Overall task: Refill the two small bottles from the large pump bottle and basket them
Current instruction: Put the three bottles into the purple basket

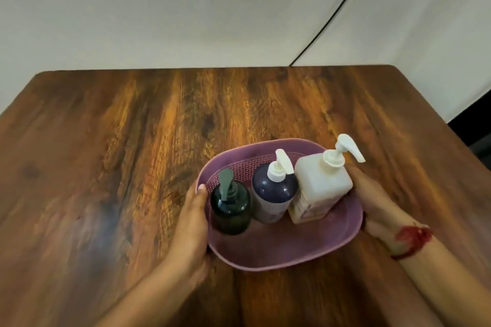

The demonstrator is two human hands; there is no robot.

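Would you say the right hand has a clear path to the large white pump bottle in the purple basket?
Probably yes. The right hand grips the purple plastic basket at its rim beside the large white pump bottle, with nothing between them; it would have to release the rim first.

Two hands, left hand (191, 216) and right hand (372, 198), grip opposite sides of a purple basket (287, 249) on a wooden table (132, 141), holding a dark green pump bottle (230, 210), a purple pump bottle (273, 195) and a large white pump bottle (318, 188).
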